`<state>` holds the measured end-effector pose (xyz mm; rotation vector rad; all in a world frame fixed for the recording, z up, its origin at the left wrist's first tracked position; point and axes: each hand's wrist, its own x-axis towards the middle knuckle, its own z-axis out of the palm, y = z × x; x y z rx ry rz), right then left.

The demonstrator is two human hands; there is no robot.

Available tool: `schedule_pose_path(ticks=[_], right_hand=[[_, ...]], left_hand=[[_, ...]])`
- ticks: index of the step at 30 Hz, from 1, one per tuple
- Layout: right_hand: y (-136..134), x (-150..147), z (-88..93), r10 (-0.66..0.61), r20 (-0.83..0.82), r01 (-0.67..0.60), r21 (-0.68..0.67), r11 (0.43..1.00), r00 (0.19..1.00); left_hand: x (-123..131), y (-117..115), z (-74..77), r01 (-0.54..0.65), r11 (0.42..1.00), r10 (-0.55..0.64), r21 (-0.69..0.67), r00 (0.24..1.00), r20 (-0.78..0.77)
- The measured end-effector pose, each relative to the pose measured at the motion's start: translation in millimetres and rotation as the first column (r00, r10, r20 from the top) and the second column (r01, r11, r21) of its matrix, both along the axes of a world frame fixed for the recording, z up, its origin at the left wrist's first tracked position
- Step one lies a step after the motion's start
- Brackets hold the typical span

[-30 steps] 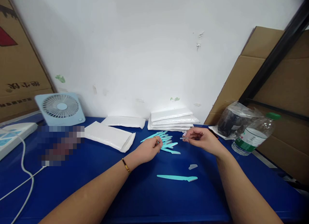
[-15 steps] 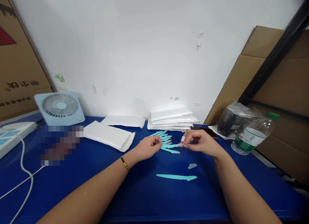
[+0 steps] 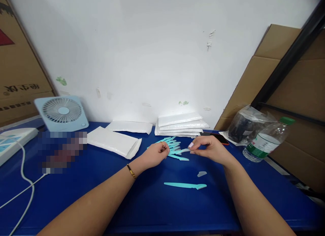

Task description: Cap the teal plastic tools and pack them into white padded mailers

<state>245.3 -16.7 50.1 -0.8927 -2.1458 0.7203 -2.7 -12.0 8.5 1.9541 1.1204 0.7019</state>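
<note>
Several slim turquoise plastic razors (image 3: pixel 172 145) lie fanned out on the blue table (image 3: pixel 142 202). My left hand (image 3: pixel 154 154) rests on the pile's left edge with its fingers pinched on one turquoise razor. My right hand (image 3: pixel 209 148) pinches the other end of that razor, at its pale tip (image 3: pixel 183 150). One single turquoise razor (image 3: pixel 185 185) lies apart nearer to me, with a small clear cap (image 3: pixel 201 174) just above its right end.
A stack of white padded mailers (image 3: pixel 180 125) stands behind the razors, two more mailers (image 3: pixel 114 143) to the left. A small blue fan (image 3: pixel 62 112), a white power strip (image 3: pixel 12 139) and its cable are at left. A phone (image 3: pixel 215 137), a bagged item (image 3: pixel 247 124) and a water bottle (image 3: pixel 266 139) are at right.
My right hand has come left to the pile and now pinches the tip of the razor that my left hand holds. My left hand has hardly moved.
</note>
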Motion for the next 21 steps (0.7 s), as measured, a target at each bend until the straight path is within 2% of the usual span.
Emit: schedule_pose_path(ticks=[6,12,14,17,21], right_hand=[[0,14,6.9,-0.027,-0.008,0.028,0.005,1.0,1.0],[2,-6,-7.9,0.036,-0.006,-0.036,-0.028,0.999,0.999],[3,-12,-11.7,0.061,0.026,-0.06,-0.02,0.998,0.998],[4,-10,-10.9,0.06,0.131,-0.055,-0.036,0.998,0.99],[6,15,-7.5,0.08,0.399,-0.004,-0.188,0.982,0.914]], left_hand=[[-4,3,1.2,0.004,1.0,-0.003,-0.018,1.0,0.029],[-2,0,-0.5,0.053,0.998,-0.052,-0.026,0.999,0.016],[-1,0,-2.2,0.037,0.999,-0.035,0.032,0.998,-0.042],[-2,1,-2.3,-0.009,0.98,0.046,0.198,0.981,-0.188],[1,-7,5.9,-0.002,0.918,0.145,0.397,0.932,-0.332]])
